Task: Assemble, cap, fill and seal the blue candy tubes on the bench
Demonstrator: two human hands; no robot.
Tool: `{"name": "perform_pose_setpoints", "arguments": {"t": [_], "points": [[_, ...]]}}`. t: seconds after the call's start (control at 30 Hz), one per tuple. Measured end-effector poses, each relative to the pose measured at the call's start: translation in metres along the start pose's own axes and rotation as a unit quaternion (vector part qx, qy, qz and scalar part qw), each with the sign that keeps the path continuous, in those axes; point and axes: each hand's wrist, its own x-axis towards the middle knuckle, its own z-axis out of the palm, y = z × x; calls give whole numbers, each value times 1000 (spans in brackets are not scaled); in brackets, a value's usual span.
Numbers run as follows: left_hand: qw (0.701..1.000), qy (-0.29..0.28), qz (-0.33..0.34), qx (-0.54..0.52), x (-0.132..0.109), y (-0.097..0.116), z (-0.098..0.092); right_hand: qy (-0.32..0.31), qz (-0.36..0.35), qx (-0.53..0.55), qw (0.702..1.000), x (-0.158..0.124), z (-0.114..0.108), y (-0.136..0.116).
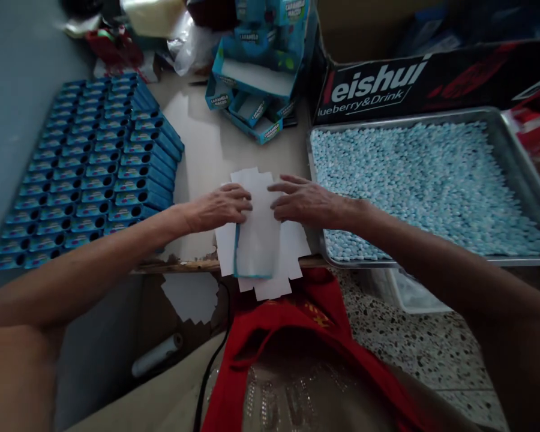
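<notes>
A flat white cardboard box blank [261,240] with a blue edge lies at the table's front edge, partly folded over. My left hand [218,207] rests on its left side, fingers curled over the folded flap. My right hand [303,201] lies on its right side with the fingers stretched flat and pressing down. Both hands touch the blank near its upper half.
Rows of small blue boxes [94,162] cover the table's left. A metal tray [517,156] of pale blue candies [423,186] sits at the right. Open blue display cartons [256,66] stand at the back, beside a dark cardboard box [414,84]. The table's front edge [180,264] is chipped.
</notes>
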Motion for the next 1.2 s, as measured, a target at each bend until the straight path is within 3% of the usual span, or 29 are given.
{"name": "perform_pose_setpoints", "arguments": {"t": [0.07,0.17,0.3,0.37,0.43,0.5,0.57,0.63,0.77,0.87,0.93,1.1,1.2], "points": [[997,24,-66,-24,2,3,-14,-9,22,-4,1000,6,13,-10],[973,86,-212,-30,-11,46,-19,25,84,-3,996,5,26,-38],[920,178,-349,2,-33,129,19,52,116,49,991,3,41,-66],[900,191,-392,4,-33,148,45,57,137,102,984,7,49,-68],[877,186,-443,-6,-25,145,63,64,166,116,977,12,55,-65],[856,165,-489,-40,-18,127,68,72,177,56,980,14,61,-64],[853,150,-496,-66,-14,110,65,74,160,-28,984,11,68,-68],[868,158,-469,-50,-16,104,62,68,147,-81,984,5,76,-74],[892,192,-409,19,-23,128,75,60,165,-96,980,-2,89,-83],[891,182,-415,39,-21,147,92,28,179,-83,980,1,89,-81],[887,158,-432,43,-17,148,98,1,193,-72,979,6,85,-79],[881,134,-452,33,-15,142,96,-89,222,-5,971,15,71,-76],[880,124,-457,32,-20,158,88,-125,167,24,978,12,61,-76]]}}
